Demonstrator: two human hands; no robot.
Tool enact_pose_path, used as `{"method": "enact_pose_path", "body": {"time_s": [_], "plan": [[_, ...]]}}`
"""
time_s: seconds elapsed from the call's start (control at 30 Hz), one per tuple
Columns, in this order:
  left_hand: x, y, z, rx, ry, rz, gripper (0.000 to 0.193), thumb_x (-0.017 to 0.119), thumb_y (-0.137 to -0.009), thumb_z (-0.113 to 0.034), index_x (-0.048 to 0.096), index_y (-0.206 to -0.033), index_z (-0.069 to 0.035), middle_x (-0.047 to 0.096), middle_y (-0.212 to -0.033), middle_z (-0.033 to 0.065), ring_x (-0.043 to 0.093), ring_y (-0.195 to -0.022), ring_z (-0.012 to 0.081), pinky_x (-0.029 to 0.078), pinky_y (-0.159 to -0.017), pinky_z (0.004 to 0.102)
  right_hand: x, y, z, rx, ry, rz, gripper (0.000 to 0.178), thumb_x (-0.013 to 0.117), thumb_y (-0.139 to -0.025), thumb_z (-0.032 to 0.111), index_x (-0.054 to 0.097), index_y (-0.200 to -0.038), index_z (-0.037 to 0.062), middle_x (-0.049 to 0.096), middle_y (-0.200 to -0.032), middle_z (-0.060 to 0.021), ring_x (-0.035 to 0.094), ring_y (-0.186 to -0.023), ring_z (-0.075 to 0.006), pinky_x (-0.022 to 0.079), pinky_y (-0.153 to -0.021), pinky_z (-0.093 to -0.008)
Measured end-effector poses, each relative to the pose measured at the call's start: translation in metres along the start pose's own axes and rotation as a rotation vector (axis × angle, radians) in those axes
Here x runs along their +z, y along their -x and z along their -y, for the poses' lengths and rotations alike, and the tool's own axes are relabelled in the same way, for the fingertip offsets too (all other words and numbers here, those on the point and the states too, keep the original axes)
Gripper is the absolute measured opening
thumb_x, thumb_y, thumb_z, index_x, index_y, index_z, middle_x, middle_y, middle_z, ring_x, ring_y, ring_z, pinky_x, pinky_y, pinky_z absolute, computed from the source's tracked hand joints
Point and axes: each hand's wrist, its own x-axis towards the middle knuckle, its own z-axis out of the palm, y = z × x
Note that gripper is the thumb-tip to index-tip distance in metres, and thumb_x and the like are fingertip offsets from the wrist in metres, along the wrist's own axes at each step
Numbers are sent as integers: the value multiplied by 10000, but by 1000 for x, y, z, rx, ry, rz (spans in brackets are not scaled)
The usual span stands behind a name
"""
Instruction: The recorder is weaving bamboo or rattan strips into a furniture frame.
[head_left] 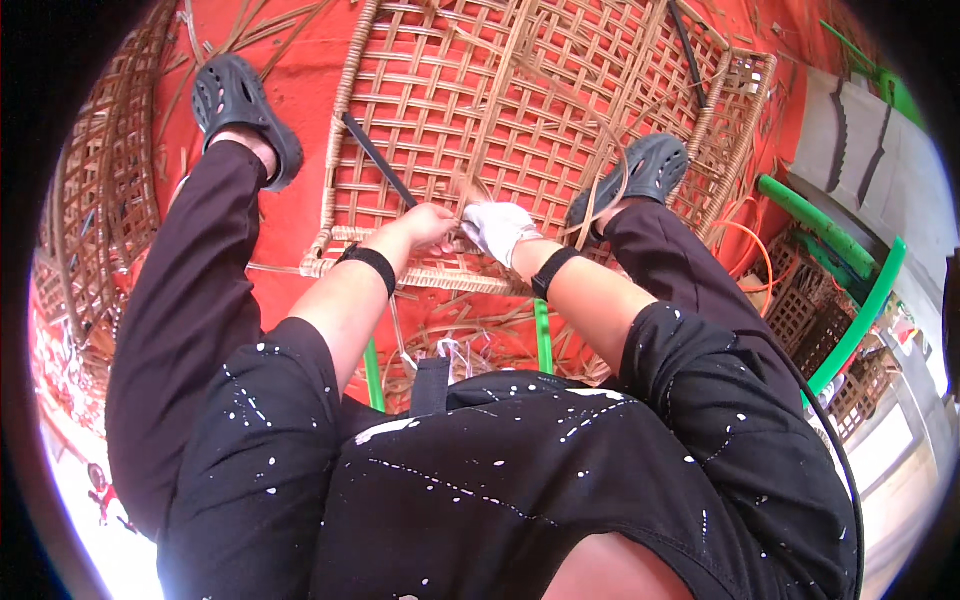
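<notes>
A woven wicker panel (pixel 440 130) with an open lattice and a wrapped rim lies flat in front of me. My left hand (pixel 430 228), bare, is closed at the panel's near edge; what its fingers pinch is too small to make out. Right beside it, my right hand (pixel 497 230) wears a white glove and is closed on brown cane strips (pixel 472 190), which blur near the fingers. Loose strips run from here up over the lattice. Left of my hands, a dark flat bar (pixel 378 160) slants across the weave.
My dark clogs (pixel 240 105) stand either side of the panel, on a red floor covering (pixel 310 50) scattered with cane scraps. More wickerwork (pixel 105 190) rises at the left. To the right are green tubes (pixel 820 225) and an orange cord (pixel 765 262).
</notes>
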Motion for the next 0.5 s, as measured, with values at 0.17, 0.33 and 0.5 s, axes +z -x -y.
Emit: {"method": "enact_pose_path", "body": {"time_s": [0.17,0.33,0.5], "plan": [[1,-5,11,139,-19,-21,270,535,-873,-211,577,-1087,-52,622,-760,35,622,-645,123,499,-540,266,-18,-4,2,148,-20,180,289,456,-847,327,638,-916,114,638,-873,-123,606,-812,-318,480,-722,-406],[11,7,-9,199,-170,-142,157,610,-829,-169,643,-881,-24,629,-691,32,603,-565,113,465,-496,277,-35,-5,1,274,-226,370,297,466,-824,323,659,-881,104,640,-865,-120,614,-795,-303,477,-712,-393],[14,7,-15,207,-40,-145,130,607,-816,-127,635,-803,-1,612,-631,58,594,-525,116,466,-489,290,-49,-14,-1,357,-138,419,340,493,-768,379,678,-785,95,647,-821,-130,612,-777,-311,470,-699,-392]]}}
